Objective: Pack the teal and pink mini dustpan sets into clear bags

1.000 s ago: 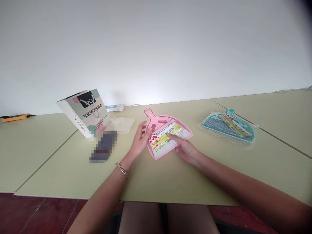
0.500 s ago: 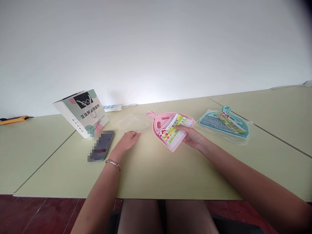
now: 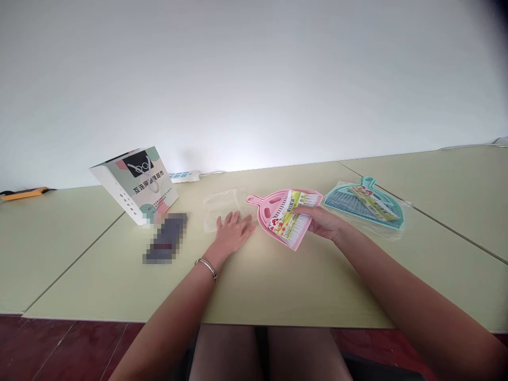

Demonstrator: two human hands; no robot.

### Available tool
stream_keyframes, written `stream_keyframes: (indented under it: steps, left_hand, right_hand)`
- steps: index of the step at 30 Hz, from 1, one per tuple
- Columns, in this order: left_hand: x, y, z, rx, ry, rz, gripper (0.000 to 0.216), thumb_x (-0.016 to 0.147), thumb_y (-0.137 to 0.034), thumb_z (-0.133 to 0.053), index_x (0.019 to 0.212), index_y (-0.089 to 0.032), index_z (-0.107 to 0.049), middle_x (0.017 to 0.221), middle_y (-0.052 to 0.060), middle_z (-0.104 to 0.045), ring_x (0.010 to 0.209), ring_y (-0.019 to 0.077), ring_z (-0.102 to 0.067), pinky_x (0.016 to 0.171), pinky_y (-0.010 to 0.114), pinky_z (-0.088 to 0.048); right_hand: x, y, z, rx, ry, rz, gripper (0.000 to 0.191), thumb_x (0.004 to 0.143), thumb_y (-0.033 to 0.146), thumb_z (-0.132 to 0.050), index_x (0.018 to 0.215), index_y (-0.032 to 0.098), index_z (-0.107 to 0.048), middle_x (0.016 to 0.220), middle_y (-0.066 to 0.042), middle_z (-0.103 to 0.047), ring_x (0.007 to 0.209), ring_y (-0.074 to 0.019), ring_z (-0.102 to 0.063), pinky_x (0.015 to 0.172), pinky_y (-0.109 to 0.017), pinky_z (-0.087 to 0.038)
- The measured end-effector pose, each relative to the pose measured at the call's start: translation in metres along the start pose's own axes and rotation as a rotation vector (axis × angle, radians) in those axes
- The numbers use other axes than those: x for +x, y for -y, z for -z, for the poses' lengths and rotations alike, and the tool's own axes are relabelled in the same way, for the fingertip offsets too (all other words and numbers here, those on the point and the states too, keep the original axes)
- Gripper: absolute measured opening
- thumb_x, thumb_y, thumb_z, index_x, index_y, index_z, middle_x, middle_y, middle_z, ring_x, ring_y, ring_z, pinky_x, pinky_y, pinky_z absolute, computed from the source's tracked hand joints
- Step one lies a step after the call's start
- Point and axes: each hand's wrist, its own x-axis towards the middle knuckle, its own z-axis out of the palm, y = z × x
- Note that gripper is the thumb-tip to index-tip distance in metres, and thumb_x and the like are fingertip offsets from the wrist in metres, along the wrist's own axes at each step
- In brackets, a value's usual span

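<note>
My right hand (image 3: 323,221) grips the wide edge of a pink dustpan (image 3: 272,200), thumb on top. A small brush with pale bristles lies in the pan, with a printed card label (image 3: 289,217) across it. My left hand (image 3: 232,233) lies spread, palm down, at the near edge of a clear plastic bag (image 3: 222,202) on the table. Its fingertips come close to the pink dustpan's left side. To the right of my right hand lies a green dustpan (image 3: 387,197) with a brush and a label, inside clear plastic wrapping.
A printed paper bag (image 3: 148,182) stands at the left on the pale table (image 3: 278,291). A pixelated phone (image 3: 165,238) lies in front of it. Behind are a white power strip (image 3: 184,176) and cable by the wall, and an orange object (image 3: 27,193) far left.
My left hand has moved right and spread its fingers over the edge of the clear plastic bag. The pink dustpan, in my right hand, has shifted slightly right and tilted a little.
</note>
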Motion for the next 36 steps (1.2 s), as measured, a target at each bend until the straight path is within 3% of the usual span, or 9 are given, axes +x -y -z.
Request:
stream_keyframes:
  steps: [2, 6, 10, 13, 19, 25, 29, 32, 36]
  left_hand:
    - [-0.004, 0.0, 0.002, -0.01, 0.04, 0.027, 0.03, 0.086, -0.044, -0.046, 0.104, -0.029, -0.064, 0.122, 0.011, -0.058, 0.122, 0.0331, -0.045, 0.105, 0.064, -0.009]
    - [-0.008, 0.001, 0.009, 0.041, 0.013, 0.043, 0.035, 0.091, -0.039, -0.037, 0.081, -0.021, -0.065, 0.1, 0.008, -0.067, 0.102, 0.0249, -0.058, 0.108, 0.058, -0.011]
    - [-0.011, -0.004, 0.009, -0.106, -0.098, -0.044, 0.024, 0.088, -0.033, -0.045, 0.095, -0.026, -0.067, 0.114, 0.007, -0.066, 0.11, 0.0235, -0.057, 0.112, 0.052, -0.01]
    - [-0.014, -0.008, 0.011, -0.2, -0.134, -0.153, 0.029, 0.088, -0.032, -0.045, 0.108, -0.028, -0.065, 0.126, 0.007, -0.06, 0.119, 0.0231, -0.052, 0.114, 0.049, -0.009]
    - [-0.02, -0.014, 0.022, -0.441, -0.159, -0.405, 0.031, 0.086, -0.027, -0.051, 0.113, -0.027, -0.065, 0.12, 0.007, -0.064, 0.115, 0.022, -0.056, 0.114, 0.045, -0.02]
    - [-0.025, -0.017, 0.024, -0.418, -0.197, -0.501, 0.036, 0.086, -0.021, -0.049, 0.119, -0.028, -0.062, 0.123, 0.008, -0.062, 0.117, 0.0215, -0.055, 0.115, 0.047, -0.019]
    - [-0.023, -0.017, 0.021, -0.385, -0.181, -0.632, 0.034, 0.085, -0.017, -0.05, 0.117, -0.022, -0.063, 0.116, 0.011, -0.065, 0.112, 0.0218, -0.059, 0.111, 0.047, -0.029]
    - [-0.021, -0.013, 0.019, -0.348, -0.246, -0.741, 0.036, 0.085, -0.013, -0.049, 0.118, -0.019, -0.061, 0.113, 0.012, -0.066, 0.109, 0.021, -0.06, 0.105, 0.047, -0.037]
    - [-0.021, -0.01, 0.02, -0.381, -0.308, -0.719, 0.035, 0.086, -0.011, -0.047, 0.117, -0.019, -0.061, 0.111, 0.013, -0.066, 0.106, 0.0197, -0.061, 0.102, 0.044, -0.042]
  right_hand:
    - [0.0, 0.001, 0.004, -0.018, 0.012, -0.012, 0.022, 0.071, 0.014, -0.068, 0.093, 0.018, -0.067, 0.091, -0.006, -0.074, 0.078, -0.0212, -0.071, 0.072, -0.034, -0.06]
    - [0.0, 0.0, 0.007, -0.072, 0.123, -0.058, 0.021, 0.072, 0.014, -0.068, 0.093, 0.018, -0.067, 0.089, -0.007, -0.075, 0.075, -0.0208, -0.072, 0.072, -0.033, -0.059]
    - [0.0, -0.007, -0.001, -0.067, 0.196, -0.064, 0.023, 0.072, 0.015, -0.067, 0.095, 0.018, -0.068, 0.097, -0.007, -0.074, 0.078, -0.0201, -0.072, 0.074, -0.031, -0.059]
    - [-0.001, -0.012, -0.01, -0.033, 0.217, -0.075, 0.024, 0.073, 0.014, -0.067, 0.096, 0.018, -0.068, 0.1, -0.007, -0.073, 0.082, -0.02, -0.071, 0.078, -0.032, -0.058]
    - [-0.006, -0.011, -0.018, 0.051, 0.282, -0.088, 0.029, 0.076, 0.019, -0.066, 0.105, 0.017, -0.065, 0.103, -0.007, -0.072, 0.091, -0.0201, -0.07, 0.084, -0.033, -0.056]
    - [-0.005, -0.016, -0.03, 0.197, 0.067, -0.076, 0.027, 0.076, 0.012, -0.065, 0.102, 0.016, -0.063, 0.093, -0.004, -0.074, 0.082, -0.0152, -0.071, 0.074, -0.023, -0.059]
    - [-0.004, -0.025, -0.04, 0.28, 0.056, -0.067, 0.023, 0.075, 0.011, -0.066, 0.098, 0.016, -0.063, 0.088, -0.003, -0.074, 0.073, -0.0131, -0.071, 0.062, -0.018, -0.059]
    - [-0.005, -0.026, -0.044, 0.393, 0.0, -0.018, 0.017, 0.078, 0.009, -0.063, 0.092, 0.017, -0.062, 0.084, -0.001, -0.073, 0.071, -0.0111, -0.07, 0.059, -0.014, -0.058]
    - [-0.007, -0.023, -0.047, 0.473, -0.011, 0.035, 0.02, 0.08, 0.006, -0.058, 0.094, 0.019, -0.062, 0.09, 0.0, -0.073, 0.077, -0.0112, -0.07, 0.063, -0.015, -0.059]
